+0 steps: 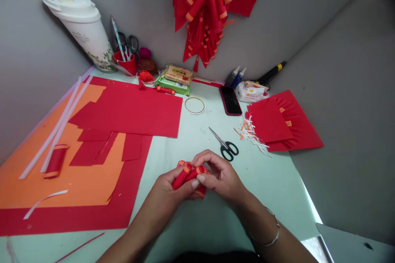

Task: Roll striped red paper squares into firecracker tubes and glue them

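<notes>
Several red paper rolls (182, 176) with orange bands at their ends are bunched together between my hands, low over the table's front middle. My left hand (175, 187) is closed around the bunch from the left, its thumb lying across the rolls. From the right, my right hand (219, 174) pinches the end of one roll between thumb and bent fingers. The lower part of the bunch is partly hidden by my fingers. Just beyond my right hand lie black-handled scissors (226, 146), blades pointing away to the left.
Red and orange paper sheets (138, 111) cover the left, with white strips and a loose red roll (57, 161) on them. A phone (231, 100), a tape ring (194, 105), paper scraps (251, 131) and folded red paper (277, 123) lie beyond. A tall white cup (83, 28) stands back left.
</notes>
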Demonstrator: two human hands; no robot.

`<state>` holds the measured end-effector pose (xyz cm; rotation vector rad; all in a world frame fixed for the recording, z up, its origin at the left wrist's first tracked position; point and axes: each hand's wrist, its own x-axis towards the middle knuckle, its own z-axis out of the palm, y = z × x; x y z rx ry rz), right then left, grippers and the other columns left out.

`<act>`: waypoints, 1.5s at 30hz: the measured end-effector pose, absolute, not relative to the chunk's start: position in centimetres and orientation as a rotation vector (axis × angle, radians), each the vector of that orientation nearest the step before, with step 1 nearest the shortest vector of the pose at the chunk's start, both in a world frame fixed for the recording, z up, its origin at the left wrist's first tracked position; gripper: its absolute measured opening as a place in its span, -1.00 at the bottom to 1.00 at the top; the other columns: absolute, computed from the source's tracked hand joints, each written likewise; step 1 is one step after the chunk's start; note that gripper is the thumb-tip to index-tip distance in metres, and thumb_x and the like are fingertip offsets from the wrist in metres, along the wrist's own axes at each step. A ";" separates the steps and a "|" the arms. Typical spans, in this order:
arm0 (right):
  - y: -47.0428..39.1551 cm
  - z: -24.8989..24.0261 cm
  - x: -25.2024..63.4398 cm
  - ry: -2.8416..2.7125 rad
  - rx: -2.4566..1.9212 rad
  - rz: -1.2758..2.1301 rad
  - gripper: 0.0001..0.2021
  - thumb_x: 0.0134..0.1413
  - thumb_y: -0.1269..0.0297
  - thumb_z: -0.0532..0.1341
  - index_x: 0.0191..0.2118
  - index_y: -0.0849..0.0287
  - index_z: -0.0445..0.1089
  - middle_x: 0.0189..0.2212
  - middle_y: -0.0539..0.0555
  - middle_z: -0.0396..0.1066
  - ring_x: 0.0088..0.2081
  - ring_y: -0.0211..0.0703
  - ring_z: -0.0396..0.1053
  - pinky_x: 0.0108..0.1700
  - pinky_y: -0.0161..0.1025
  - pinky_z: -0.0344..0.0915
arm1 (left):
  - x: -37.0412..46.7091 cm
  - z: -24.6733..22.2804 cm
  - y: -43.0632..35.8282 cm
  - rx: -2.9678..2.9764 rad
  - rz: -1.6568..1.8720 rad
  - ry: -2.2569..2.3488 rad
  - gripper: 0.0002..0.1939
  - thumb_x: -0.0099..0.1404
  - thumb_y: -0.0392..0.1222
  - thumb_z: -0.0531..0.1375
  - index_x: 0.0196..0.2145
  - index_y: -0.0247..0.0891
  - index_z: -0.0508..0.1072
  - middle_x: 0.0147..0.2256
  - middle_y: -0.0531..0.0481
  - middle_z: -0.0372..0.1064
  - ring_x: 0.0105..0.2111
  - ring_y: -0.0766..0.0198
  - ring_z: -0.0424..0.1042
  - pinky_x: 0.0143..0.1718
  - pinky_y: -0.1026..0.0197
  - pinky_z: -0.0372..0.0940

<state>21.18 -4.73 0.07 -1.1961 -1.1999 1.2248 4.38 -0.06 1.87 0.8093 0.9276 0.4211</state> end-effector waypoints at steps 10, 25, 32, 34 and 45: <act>-4.6 -0.7 21.3 -1.211 -1.198 1.102 -0.85 0.07 0.39 0.28 -0.20 0.05 0.44 -0.20 0.05 0.43 -0.14 -0.07 0.41 -0.02 -0.09 0.34 | 4.0 1.2 -0.1 0.803 0.502 0.950 -0.76 0.13 -0.16 0.42 -0.21 -0.20 0.65 -0.39 -0.09 0.64 -0.43 0.09 0.62 -0.31 0.13 0.48; -4.9 -0.6 21.0 -1.257 -1.214 1.036 -0.60 0.04 0.38 0.32 0.04 0.00 0.44 -0.12 0.06 0.44 -0.08 -0.08 0.42 0.03 -0.08 0.36 | 4.1 0.9 0.1 0.963 0.368 0.892 -0.78 0.16 -0.13 0.37 -0.23 -0.24 0.60 -0.47 0.00 0.57 -0.44 0.20 0.48 -0.37 0.22 0.33; -5.0 -0.1 20.8 -1.236 -1.228 1.136 -0.70 0.05 0.41 0.28 -0.08 0.01 0.55 -0.17 0.05 0.46 -0.15 -0.11 0.45 -0.07 -0.12 0.41 | 4.5 1.2 0.0 1.046 0.229 0.857 -0.84 0.15 -0.11 0.33 -0.44 -0.25 0.55 -0.52 0.05 0.47 -0.52 0.29 0.34 -0.45 0.25 0.25; -4.8 -0.1 21.0 -1.130 -1.251 1.189 -0.77 0.06 0.38 0.30 -0.14 0.04 0.54 -0.22 0.03 0.46 -0.21 -0.14 0.44 -0.14 -0.16 0.39 | 4.5 1.4 0.0 1.035 0.247 0.859 -0.83 0.17 -0.10 0.32 -0.36 -0.26 0.57 -0.49 0.02 0.50 -0.48 0.26 0.38 -0.43 0.24 0.27; -4.1 -0.4 21.5 -0.771 -1.296 1.196 -0.86 0.04 0.23 0.35 -0.27 0.12 0.44 -0.41 -0.06 0.38 -0.38 -0.25 0.27 -0.28 -0.29 0.22 | 4.2 1.8 0.1 0.980 0.450 1.022 -0.57 0.16 -0.07 0.35 -0.03 -0.26 0.51 -0.57 0.13 0.46 -0.54 0.30 0.38 -0.40 0.26 0.31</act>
